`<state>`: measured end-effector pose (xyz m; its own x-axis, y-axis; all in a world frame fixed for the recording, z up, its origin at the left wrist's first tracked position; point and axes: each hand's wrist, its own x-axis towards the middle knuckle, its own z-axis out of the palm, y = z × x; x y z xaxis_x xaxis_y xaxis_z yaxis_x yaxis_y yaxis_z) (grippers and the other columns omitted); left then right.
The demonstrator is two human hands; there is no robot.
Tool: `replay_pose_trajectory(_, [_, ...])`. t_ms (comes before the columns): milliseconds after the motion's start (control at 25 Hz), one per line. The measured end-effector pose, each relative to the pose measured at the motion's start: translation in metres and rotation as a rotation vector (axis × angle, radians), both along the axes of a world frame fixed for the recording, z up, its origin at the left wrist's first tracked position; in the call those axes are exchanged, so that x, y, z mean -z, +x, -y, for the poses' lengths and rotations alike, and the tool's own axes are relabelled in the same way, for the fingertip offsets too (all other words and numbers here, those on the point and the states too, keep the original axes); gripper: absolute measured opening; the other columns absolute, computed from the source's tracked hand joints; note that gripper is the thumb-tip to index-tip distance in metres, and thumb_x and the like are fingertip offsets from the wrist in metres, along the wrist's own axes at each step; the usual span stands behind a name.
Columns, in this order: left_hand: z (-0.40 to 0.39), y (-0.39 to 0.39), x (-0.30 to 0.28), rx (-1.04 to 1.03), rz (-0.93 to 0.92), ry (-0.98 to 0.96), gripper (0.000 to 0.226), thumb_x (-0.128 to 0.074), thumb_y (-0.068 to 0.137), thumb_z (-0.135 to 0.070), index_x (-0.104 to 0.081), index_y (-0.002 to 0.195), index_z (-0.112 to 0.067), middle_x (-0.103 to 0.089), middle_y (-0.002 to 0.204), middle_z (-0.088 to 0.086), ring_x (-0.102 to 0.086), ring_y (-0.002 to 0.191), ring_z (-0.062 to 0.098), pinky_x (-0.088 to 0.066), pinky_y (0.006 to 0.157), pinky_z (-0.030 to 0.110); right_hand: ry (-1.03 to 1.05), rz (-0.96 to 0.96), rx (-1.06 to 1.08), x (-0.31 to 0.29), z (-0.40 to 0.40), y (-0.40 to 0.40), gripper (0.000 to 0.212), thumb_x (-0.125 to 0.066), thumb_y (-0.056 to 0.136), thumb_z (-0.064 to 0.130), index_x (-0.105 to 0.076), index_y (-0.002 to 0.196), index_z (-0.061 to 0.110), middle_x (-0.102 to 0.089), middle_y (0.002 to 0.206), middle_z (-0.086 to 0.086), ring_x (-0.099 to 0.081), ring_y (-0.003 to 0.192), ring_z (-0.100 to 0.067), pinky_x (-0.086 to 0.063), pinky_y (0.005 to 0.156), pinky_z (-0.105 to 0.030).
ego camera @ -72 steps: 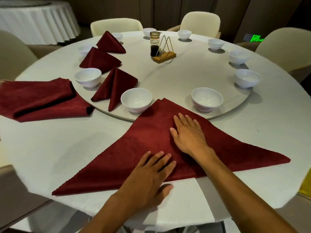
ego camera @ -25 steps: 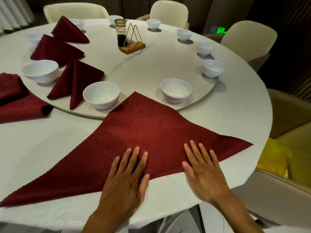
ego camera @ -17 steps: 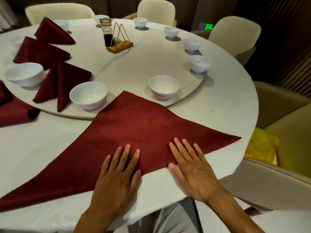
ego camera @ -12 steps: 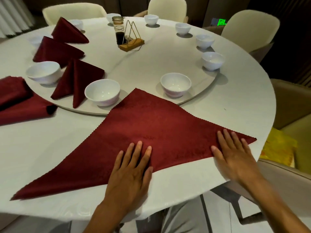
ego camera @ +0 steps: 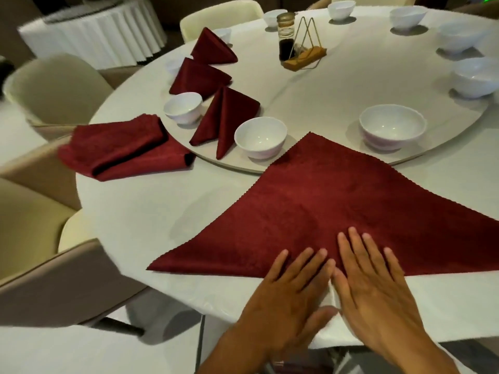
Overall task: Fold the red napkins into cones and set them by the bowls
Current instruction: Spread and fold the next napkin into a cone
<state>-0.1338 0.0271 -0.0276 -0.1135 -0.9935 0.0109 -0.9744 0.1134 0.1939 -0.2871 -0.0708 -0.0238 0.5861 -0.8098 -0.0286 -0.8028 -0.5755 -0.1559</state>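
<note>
- The round white counter [ego camera: 151, 211] fills most of the view and carries everything; its near edge runs under both palms.
- A raised turntable [ego camera: 337, 85] sits on it, well beyond the fingertips, ringed with bowls.
- The red napkin [ego camera: 337, 206], folded to a wide triangle, lies flat straight ahead of the fingers: its long folded edge passes beneath them, its apex points away and laps onto the turntable rim between two bowls, and its left tip ends left of the left hand. Its right tip runs out of view.
- A stack of folded napkins [ego camera: 121, 147] lies far to the left of the fingers, touching the turntable rim.
- Three finished cones [ego camera: 226, 117] lie on the turntable, beyond and left of the fingers, alternating with bowls.
- The right hand [ego camera: 378, 290] presses flat, fingers spread wide, fingertips on the cloth, palm on bare counter.
- The left hand [ego camera: 289, 292] lies flat just beside it, fingers spread and holding nothing; the two hands seem to touch, though blur makes this uncertain.
- The nearest bowl [ego camera: 260, 136] stands beyond the left fingers; another bowl [ego camera: 393, 128] stands beyond the right fingers.
- A sauce bottle [ego camera: 286, 36] and wire holder [ego camera: 305, 55] stand far beyond.
</note>
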Motion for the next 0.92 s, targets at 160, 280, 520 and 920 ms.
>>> replay_pose_trajectory(160, [-0.067, 0.090, -0.005, -0.255, 0.057, 0.136, 0.067, 0.004, 0.095, -0.069, 0.013, 0.153, -0.037, 0.022, 0.159, -0.019, 0.019, 0.148, 0.006, 0.010, 0.120, 0.039, 0.043, 0.018, 0.002, 0.001, -0.002, 0.004, 0.075, 0.010, 0.087, 0.052, -0.004, 0.153, 0.019, -0.002, 0.162, 0.001, 0.002, 0.149, -0.014, 0.005, 0.121, -0.037])
replay_pose_trajectory(280, [-0.113, 0.160, -0.018, -0.687, 0.154, 0.200, 0.079, 0.013, 0.081, -0.076, 0.015, 0.150, -0.037, 0.022, 0.158, -0.016, 0.023, 0.146, 0.007, 0.008, 0.122, 0.044, 0.046, -0.026, 0.003, -0.001, -0.002, 0.003, 0.074, 0.014, 0.085, 0.051, 0.007, 0.152, 0.021, 0.009, 0.161, 0.004, 0.011, 0.148, -0.012, 0.011, 0.120, -0.035])
replay_pose_trajectory(520, [-0.081, 0.131, -0.012, -0.440, -0.045, -0.112, 0.058, -0.040, 0.092, -0.047, -0.040, 0.148, -0.031, -0.032, 0.158, -0.005, -0.023, 0.148, 0.017, -0.003, 0.121, 0.051, 0.035, 0.011, 0.015, 0.001, -0.005, 0.003, 0.073, 0.010, 0.086, 0.053, 0.002, 0.152, 0.021, 0.005, 0.160, 0.005, 0.007, 0.148, -0.011, 0.010, 0.120, -0.034])
replay_pose_trajectory(920, [-0.051, 0.179, -0.065, -0.419, -1.151, -0.429, 0.017, -0.069, 0.076, -0.006, -0.076, 0.083, -0.020, -0.073, 0.108, 0.006, -0.065, 0.111, 0.028, -0.054, 0.088, 0.029, -0.114, 0.270, -0.184, -0.009, -0.018, 0.021, 0.063, -0.046, 0.084, 0.061, -0.062, 0.127, 0.018, -0.059, 0.131, -0.002, -0.050, 0.125, -0.027, -0.036, 0.107, -0.047])
